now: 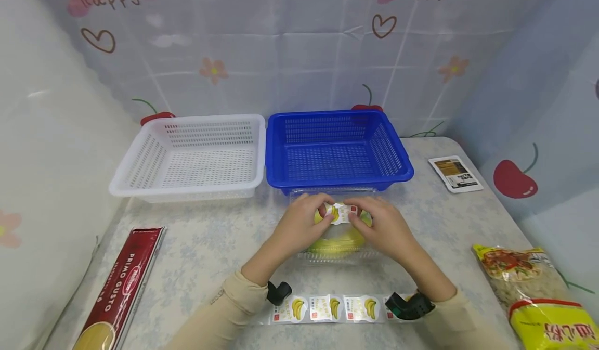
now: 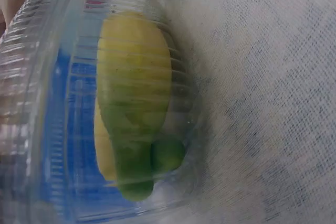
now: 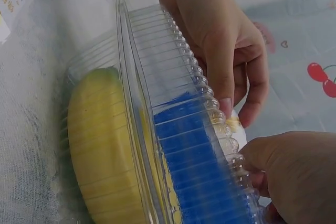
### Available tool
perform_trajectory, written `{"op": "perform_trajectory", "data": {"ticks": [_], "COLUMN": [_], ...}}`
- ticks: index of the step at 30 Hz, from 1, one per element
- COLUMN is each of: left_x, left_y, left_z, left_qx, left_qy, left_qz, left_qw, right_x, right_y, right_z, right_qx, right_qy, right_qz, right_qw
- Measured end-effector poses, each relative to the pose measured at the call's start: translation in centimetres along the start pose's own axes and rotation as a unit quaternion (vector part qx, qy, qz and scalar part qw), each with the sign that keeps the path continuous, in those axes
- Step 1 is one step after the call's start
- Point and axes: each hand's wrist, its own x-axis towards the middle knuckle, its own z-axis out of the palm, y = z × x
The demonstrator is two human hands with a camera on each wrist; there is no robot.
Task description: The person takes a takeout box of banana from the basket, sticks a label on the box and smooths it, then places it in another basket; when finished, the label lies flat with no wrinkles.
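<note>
A small banana label (image 1: 341,214) is being held above the lid of a clear plastic box (image 1: 334,258). Its left end is being pinched between the thumb and fingers of the left hand (image 1: 301,224), and its right end is being pinched in the same way by the right hand (image 1: 381,229). Whether the lid is being touched by the label cannot be told, as the gap is being hidden by the fingers and the ribbed plastic.

Bananas (image 3: 100,145), yellow with green parts, are being enclosed by the box, which is resting on the table (image 1: 210,261) just in front of the blue basket (image 1: 341,180). A strip of labels (image 1: 327,308) is lying nearer the person, partly covered at the right by a wrist camera (image 1: 409,306).

The label is seeming almost weightless, thin and limp, likely to be creased or curled if squeezed; any sticky face would be best kept off the fingertips, so the extreme edges are offering the safest hold. The box is looking light, slick and springy, and its thin lid would probably be dented by hard pressing. For steadying, its side walls or thicker rim would be better gripped than the top.
</note>
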Motion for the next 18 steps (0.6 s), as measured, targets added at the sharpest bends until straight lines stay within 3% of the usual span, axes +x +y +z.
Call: {"op": "perform_trajectory", "data": {"ticks": [18], "left_x": [-0.03], "left_y": [-0.32], "left_z": [0.8], "left_qx": [0.022], "left_qy": [0.014], "left_qz": [-0.003], "left_qw": [0.9997], "right_x": [0.0], "right_y": [0.82], "right_z": [0.67], "right_qx": [0.016], "right_qy": [0.004], "right_qz": [-0.02], "right_qw": [1.0]}}
